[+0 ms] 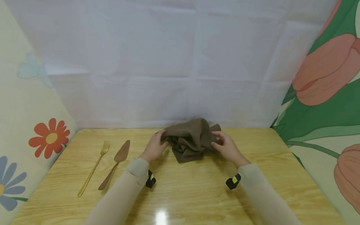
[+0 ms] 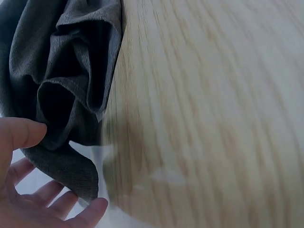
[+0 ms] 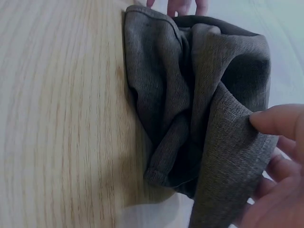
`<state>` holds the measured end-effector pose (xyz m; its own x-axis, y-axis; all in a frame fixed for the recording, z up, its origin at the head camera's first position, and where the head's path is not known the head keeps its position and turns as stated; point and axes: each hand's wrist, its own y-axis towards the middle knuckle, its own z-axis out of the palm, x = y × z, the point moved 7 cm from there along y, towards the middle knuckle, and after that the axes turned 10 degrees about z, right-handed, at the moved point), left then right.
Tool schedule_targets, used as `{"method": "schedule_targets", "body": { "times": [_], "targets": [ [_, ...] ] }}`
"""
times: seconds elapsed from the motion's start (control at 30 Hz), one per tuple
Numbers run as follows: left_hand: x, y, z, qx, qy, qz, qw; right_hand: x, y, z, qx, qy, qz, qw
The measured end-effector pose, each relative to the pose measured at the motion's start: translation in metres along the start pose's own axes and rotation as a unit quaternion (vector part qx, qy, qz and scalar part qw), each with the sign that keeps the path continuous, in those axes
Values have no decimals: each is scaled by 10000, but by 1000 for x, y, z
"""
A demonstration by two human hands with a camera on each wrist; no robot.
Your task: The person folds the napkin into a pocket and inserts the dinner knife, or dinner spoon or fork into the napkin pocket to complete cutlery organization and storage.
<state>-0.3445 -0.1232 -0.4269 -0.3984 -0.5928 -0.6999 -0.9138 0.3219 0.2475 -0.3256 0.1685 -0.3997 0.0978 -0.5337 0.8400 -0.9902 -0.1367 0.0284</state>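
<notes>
A crumpled dark brown cloth (image 1: 191,137) is bunched up at the far edge of the table, its folds standing up in the middle. At its left end my left hand (image 1: 155,145) holds it, with the thumb on the near side and the fingers behind a drooping edge (image 2: 78,173). My right hand (image 1: 226,147) pinches the right end between thumb and fingers. From the right wrist, a hemmed flap (image 3: 147,52) and deep folds show, and the right thumb (image 3: 278,118) presses on the cloth.
Left of my left arm, a gold fork (image 1: 94,168) and a copper-coloured cake server (image 1: 118,161) lie on the wooden table (image 1: 194,190). A white sheet (image 1: 168,62) hangs behind the table. Floral cloths (image 1: 317,125) flank both sides.
</notes>
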Motion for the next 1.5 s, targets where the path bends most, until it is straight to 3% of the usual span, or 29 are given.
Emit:
{"method": "schedule_targets", "body": {
  "times": [0.27, 0.4, 0.53, 0.67, 0.87, 1.03, 1.13, 1.27, 1.37, 1.5],
  "targets": [
    [4, 0, -7, -764, 97, -339, 9965, 2, -5, 4, -96, -309, -245, 9992],
    [6, -3, -8, -858, 311, -346, 9952, -4, -8, 1, -117, -276, -178, 9994],
    [5, -9, -9, -657, 325, -344, 9967, -11, -13, -5, -168, -401, -12, 9991],
    [2, -18, -15, -333, -40, -383, 9987, -15, -20, -12, -259, -639, -76, 9976],
    [-8, -23, -32, -308, -211, -89, 9993, -17, -30, -25, -426, -555, -299, 9971],
    [-17, -32, -44, -237, -636, 48, 9977, -18, -32, -31, -288, -547, -435, 9971],
    [-24, -37, -52, 39, -553, 254, 9981, -19, -35, -35, -282, -602, -496, 9966],
    [-33, -45, -66, 450, -69, 487, 9978, -15, -39, -46, -534, -733, -883, 9920],
    [-39, -50, -75, 415, 61, 626, 9972, -7, -44, -54, -769, -870, -1208, 9859],
    [-49, -55, -83, 147, -688, 690, 9951, 1, -49, -60, -700, -820, -1180, 9871]
  ]
}}
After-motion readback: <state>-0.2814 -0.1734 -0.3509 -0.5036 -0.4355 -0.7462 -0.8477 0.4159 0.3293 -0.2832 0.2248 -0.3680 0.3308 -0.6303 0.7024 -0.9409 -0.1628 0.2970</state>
